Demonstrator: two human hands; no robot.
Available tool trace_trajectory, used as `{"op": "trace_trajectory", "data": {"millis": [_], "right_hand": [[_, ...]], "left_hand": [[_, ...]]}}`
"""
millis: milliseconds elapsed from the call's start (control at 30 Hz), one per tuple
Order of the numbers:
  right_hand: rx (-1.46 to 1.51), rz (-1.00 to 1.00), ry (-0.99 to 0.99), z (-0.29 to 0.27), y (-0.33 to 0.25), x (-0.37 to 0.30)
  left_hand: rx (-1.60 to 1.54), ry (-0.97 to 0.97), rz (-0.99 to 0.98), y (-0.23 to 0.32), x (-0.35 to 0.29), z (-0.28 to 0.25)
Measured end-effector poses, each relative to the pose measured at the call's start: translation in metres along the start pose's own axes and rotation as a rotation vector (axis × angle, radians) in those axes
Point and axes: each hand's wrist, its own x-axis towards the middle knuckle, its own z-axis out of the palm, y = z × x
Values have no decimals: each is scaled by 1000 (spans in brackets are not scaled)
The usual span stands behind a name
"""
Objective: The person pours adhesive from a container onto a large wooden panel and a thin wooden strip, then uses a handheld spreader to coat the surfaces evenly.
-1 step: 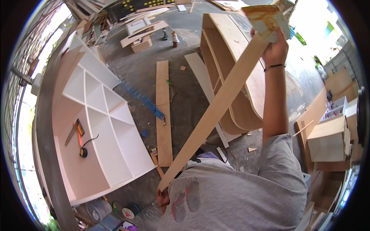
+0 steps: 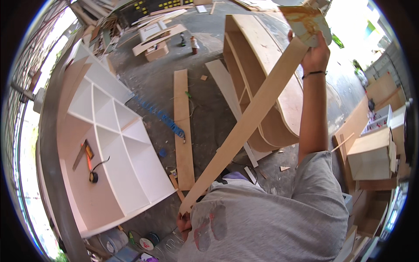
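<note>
Nothing is shifting since the earlier frame: the long pale plywood strip (image 2: pixel 244 126) is staying slanted from low left to upper right. The right hand (image 2: pixel 315 52) is pressing a glue-stained flat pad (image 2: pixel 305 24) on the strip's top end, grip clenched round it. The left hand (image 2: pixel 184 222) is grasping the bottom end, above the grey concrete floor (image 2: pixel 209 113).

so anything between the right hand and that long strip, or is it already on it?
Nothing in the way. The right hand presses a stained pad against the top end of the long wooden strip; the left hand grips its lower end.
</note>
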Motion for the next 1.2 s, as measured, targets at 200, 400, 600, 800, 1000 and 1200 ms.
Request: {"op": "trace_trajectory", "data": {"millis": [200,400,600,800,1000,1200], "right_hand": [[-195,-229,183,-115,-88,51],[-153,-283,414,-238,-142,12],[-150,-402,889,-321,-114,-54],[15,-471,1161,-305,24,-93],[250,-330,1313,-271,163,-106],[338,-224,1294,-265,223,-80]], "left_hand": [[-251,-225,-283,19,120,68],[-279,-153,-148,52,113,248],[-229,-413,-47,125,208,331],[-181,-623,98,237,315,475],[10,-595,272,343,381,635],[244,-750,345,388,383,779]]}}
